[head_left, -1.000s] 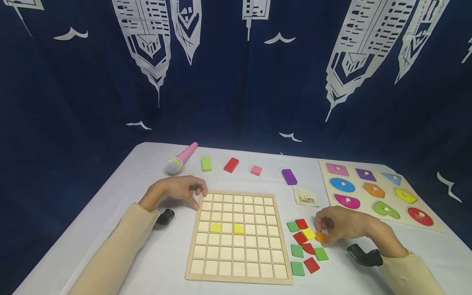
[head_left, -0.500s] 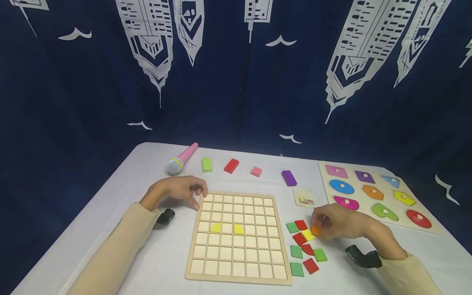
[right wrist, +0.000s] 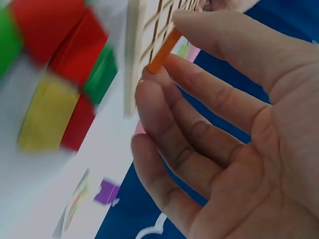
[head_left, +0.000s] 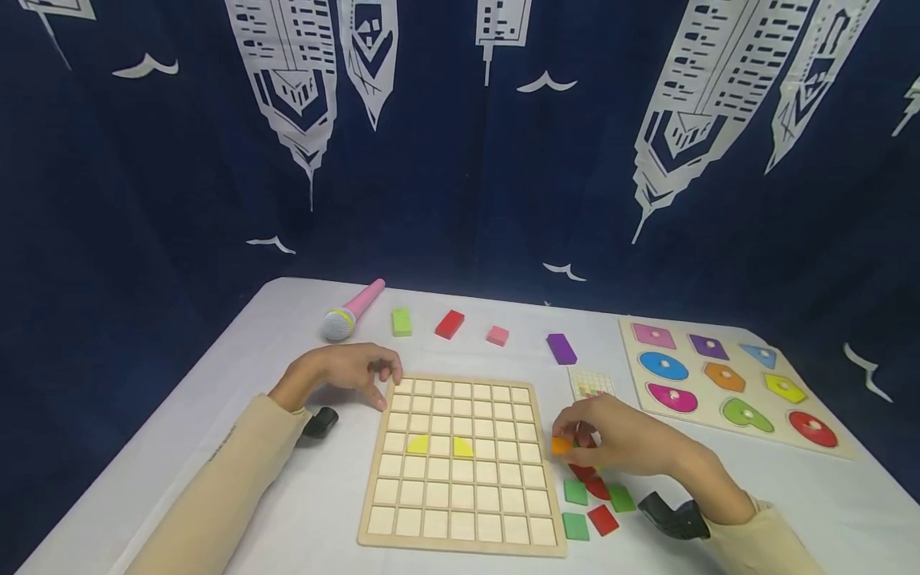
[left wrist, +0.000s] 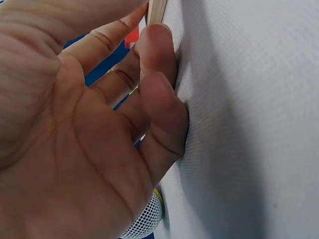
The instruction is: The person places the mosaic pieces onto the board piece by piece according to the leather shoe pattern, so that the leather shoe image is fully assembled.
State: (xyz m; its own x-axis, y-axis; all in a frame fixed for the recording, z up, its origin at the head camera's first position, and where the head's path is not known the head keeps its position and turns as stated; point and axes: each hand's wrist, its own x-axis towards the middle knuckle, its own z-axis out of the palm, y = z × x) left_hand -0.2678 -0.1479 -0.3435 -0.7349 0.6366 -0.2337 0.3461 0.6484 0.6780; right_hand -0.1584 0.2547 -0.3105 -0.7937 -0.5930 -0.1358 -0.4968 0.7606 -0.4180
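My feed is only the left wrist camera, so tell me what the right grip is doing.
Observer: The right grip pinches an orange tile.
Operator: Report what is set in the board.
Observer: Two yellow pieces sit in one row of the board.
Operator: Name something loose nearby.
Observer: A bright green tile lies to the right of the board in the head view.

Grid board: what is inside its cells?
Two yellow pieces lie in cells of the grid board, in one row with one cell between them. What is beneath them is covered; the left hand hides part of the frame's far-left corner.
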